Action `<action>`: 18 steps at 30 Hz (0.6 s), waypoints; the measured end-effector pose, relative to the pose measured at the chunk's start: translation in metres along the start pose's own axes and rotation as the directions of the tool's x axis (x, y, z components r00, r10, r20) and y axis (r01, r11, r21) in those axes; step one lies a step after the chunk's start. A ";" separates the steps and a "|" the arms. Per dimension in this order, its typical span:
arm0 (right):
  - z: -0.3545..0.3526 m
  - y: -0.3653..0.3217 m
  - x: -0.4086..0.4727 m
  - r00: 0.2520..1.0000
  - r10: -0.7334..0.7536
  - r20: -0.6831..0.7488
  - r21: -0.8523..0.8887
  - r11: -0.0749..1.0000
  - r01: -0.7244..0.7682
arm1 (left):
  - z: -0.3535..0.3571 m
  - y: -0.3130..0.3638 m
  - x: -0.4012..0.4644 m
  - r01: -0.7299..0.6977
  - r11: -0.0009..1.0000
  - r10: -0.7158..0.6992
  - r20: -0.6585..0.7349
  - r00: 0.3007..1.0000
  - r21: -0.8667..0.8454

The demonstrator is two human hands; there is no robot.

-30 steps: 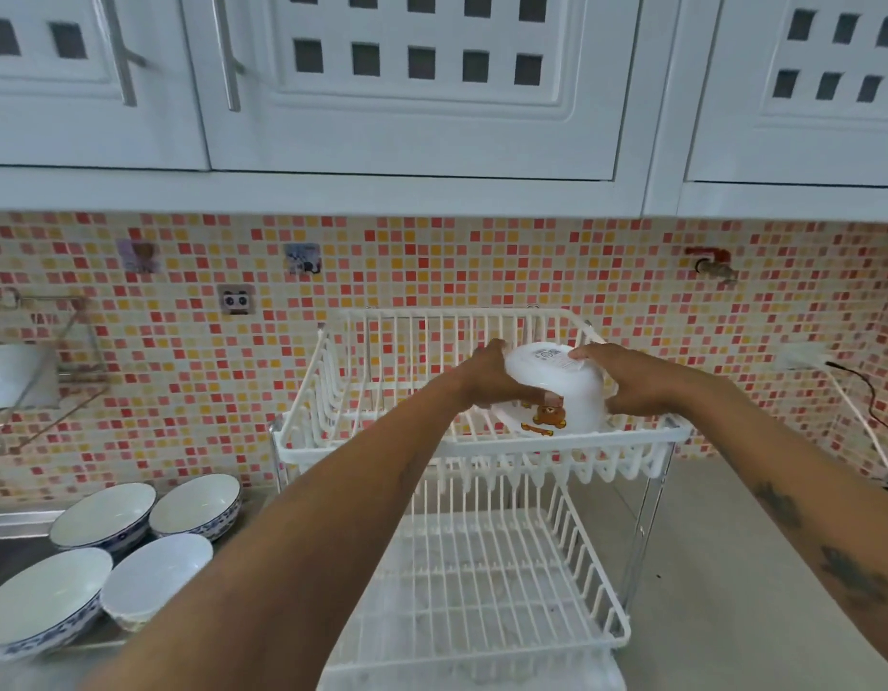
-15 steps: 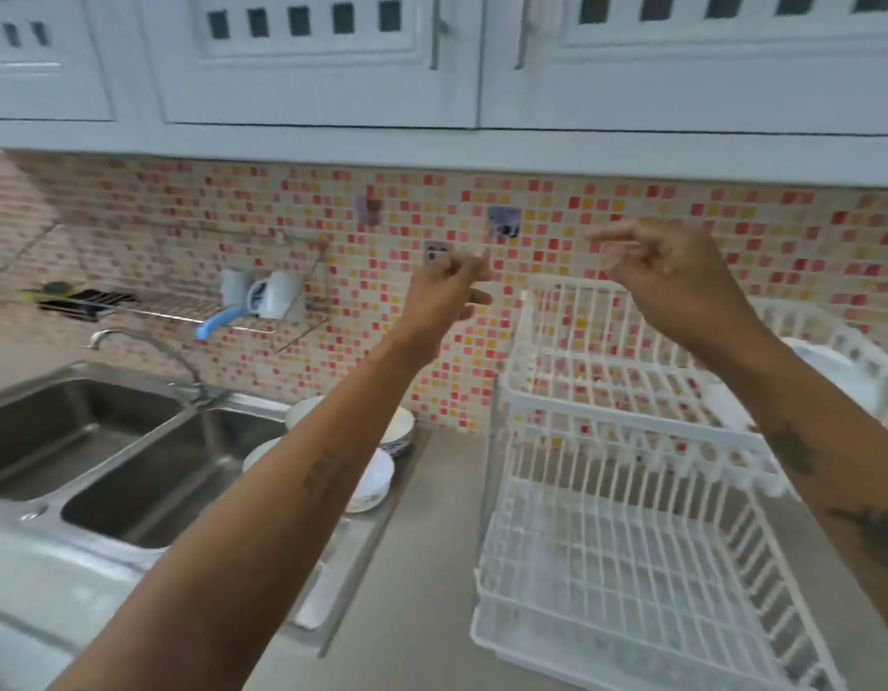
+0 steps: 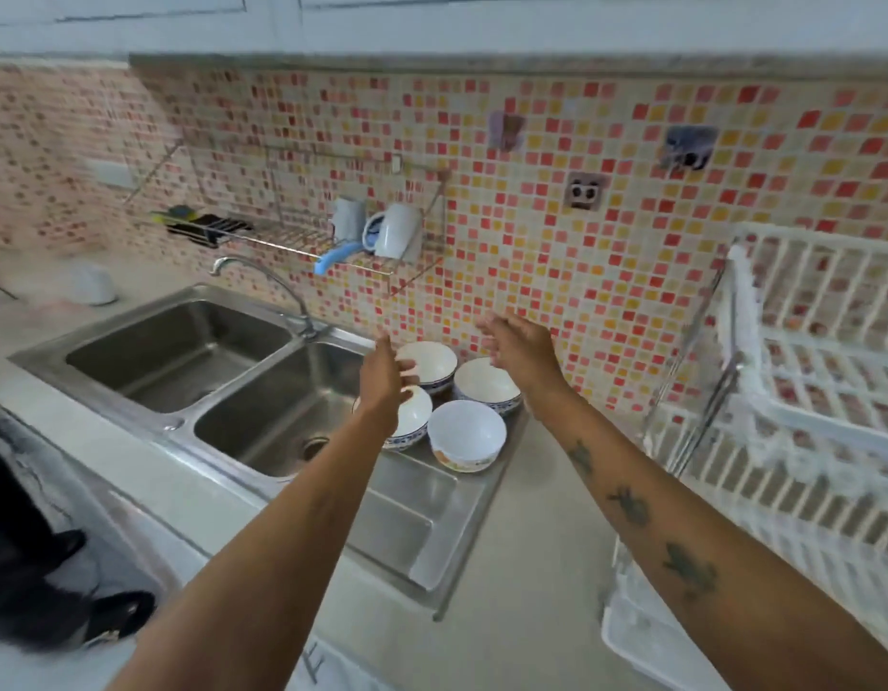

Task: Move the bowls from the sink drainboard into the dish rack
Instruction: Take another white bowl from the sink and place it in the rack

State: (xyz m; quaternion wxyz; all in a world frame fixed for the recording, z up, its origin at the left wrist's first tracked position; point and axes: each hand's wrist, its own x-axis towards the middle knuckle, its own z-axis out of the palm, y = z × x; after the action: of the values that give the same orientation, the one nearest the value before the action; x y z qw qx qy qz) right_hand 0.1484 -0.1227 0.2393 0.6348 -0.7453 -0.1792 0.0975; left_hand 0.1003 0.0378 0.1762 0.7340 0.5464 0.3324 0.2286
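Several white bowls sit upright on the steel sink drainboard (image 3: 422, 521): a plain white bowl (image 3: 466, 433) in front, a blue-patterned bowl (image 3: 487, 384) behind it on the right, another (image 3: 432, 360) at the back, and one (image 3: 416, 416) partly hidden by my left wrist. My left hand (image 3: 382, 376) hovers over the left bowls, fingers apart, holding nothing. Above the back right bowl is my right hand (image 3: 519, 349), also open and empty. The white two-tier dish rack (image 3: 801, 391) stands at the right edge.
A double steel sink (image 3: 222, 386) with a tap (image 3: 262, 281) lies left of the drainboard. A wire wall shelf (image 3: 292, 236) holds cups and a blue-handled tool. A grey countertop (image 3: 546, 566) runs between drainboard and rack. A dark object (image 3: 28, 566) is at the lower left.
Both hands let go of a white bowl in the rack's upper tier, then swung left and down over the bowls on the drainboard. My view turned left toward the sink.
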 end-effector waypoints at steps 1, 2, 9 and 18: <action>0.004 0.016 0.008 0.997 0.067 -0.031 0.047 0.997 -0.065 | -0.007 -0.013 0.009 0.030 0.999 -0.030 -0.003 1.000 0.011; 0.007 0.030 0.016 0.990 0.126 -0.064 0.092 0.989 -0.120 | -0.013 -0.026 0.019 0.057 0.998 -0.057 -0.006 0.998 0.009; 0.013 0.129 0.074 0.912 0.343 -0.225 0.142 0.938 -0.317 | -0.017 -0.099 0.063 0.265 0.964 -0.265 -0.033 0.964 -0.015; 0.021 0.212 0.098 0.799 0.531 -0.283 0.087 0.843 -0.530 | 0.012 -0.168 0.082 0.261 0.962 -0.254 -0.089 0.963 0.082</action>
State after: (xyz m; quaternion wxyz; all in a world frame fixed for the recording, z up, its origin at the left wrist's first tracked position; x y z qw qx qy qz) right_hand 0.2608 -0.0929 0.0359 0.6027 -0.7705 0.1336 0.1590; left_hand 0.1598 0.0372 -0.0013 0.7177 0.5229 0.4392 0.1365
